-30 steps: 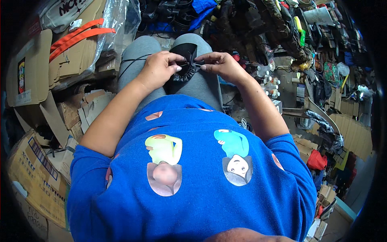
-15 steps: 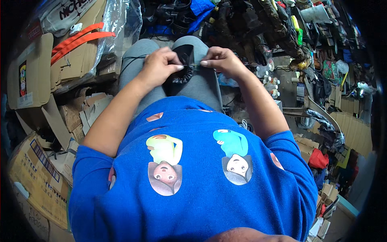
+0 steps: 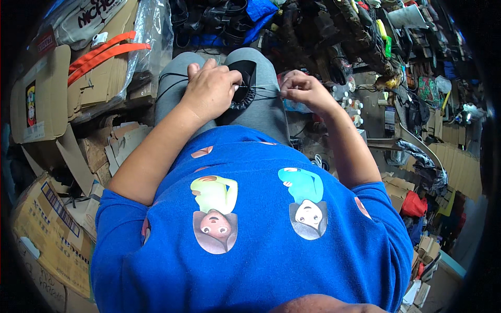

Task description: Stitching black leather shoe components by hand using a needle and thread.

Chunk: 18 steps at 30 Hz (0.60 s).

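On my lap, over the grey trousers, lies a black piece [image 3: 243, 70] that looks like leather, with a gathered, stitched rim [image 3: 244, 100] curving along its near side. My left hand [image 3: 210, 86] is closed on the left side of this piece, thumb and fingertips partly hidden. A thin thread [image 3: 265, 85] runs taut from the piece to the right. At its other end my right hand [image 3: 305, 91] pinches it, fingers curled. Whether a needle is in those fingers is too small to tell. Dark cord [image 3: 172, 76] lies across my left thigh.
Flattened cardboard [image 3: 102, 68] with orange straps [image 3: 107, 52] and clear plastic is stacked at the left. A yellowish carton [image 3: 52, 235] stands nearer. Black shoes [image 3: 232, 26] and blue sheeting [image 3: 260, 15] lie ahead. Several small bottles [image 3: 352, 109] stand on the right.
My right hand has moved right, away from the black piece, and the thread now stretches between them. My left hand has turned so its back shows more over the piece's left side.
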Motion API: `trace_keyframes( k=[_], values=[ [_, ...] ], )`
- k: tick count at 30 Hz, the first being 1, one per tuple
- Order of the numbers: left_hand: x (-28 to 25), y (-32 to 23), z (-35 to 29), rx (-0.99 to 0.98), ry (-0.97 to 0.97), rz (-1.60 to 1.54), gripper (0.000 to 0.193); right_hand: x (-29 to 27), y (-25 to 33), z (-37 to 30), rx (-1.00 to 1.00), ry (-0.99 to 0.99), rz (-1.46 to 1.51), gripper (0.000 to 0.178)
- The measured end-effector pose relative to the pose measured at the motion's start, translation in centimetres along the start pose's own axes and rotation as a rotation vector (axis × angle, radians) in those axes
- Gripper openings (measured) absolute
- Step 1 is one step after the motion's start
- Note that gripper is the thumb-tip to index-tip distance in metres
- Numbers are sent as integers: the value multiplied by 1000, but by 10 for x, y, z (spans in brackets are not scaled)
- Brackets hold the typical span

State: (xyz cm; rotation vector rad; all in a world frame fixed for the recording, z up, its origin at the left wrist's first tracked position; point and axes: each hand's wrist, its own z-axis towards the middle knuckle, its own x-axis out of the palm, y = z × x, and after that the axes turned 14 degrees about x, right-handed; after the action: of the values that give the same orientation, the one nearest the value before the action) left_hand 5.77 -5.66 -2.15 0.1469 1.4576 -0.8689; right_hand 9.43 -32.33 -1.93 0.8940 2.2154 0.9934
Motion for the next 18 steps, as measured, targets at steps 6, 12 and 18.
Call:
trace_keyframes(
  k=[6, 12, 18],
  values=[
    [7, 1, 9, 54, 31, -49, 9, -16, 13, 29, -307, -423, -382, 13],
    [16, 15, 4, 90, 94, -103, 10, 5, 45, 20, -471, -347, -960, 14],
    [10, 21, -1, 166, 147, -69, 11, 37, 56, 25, -427, -212, -1374, 10]
  ],
)
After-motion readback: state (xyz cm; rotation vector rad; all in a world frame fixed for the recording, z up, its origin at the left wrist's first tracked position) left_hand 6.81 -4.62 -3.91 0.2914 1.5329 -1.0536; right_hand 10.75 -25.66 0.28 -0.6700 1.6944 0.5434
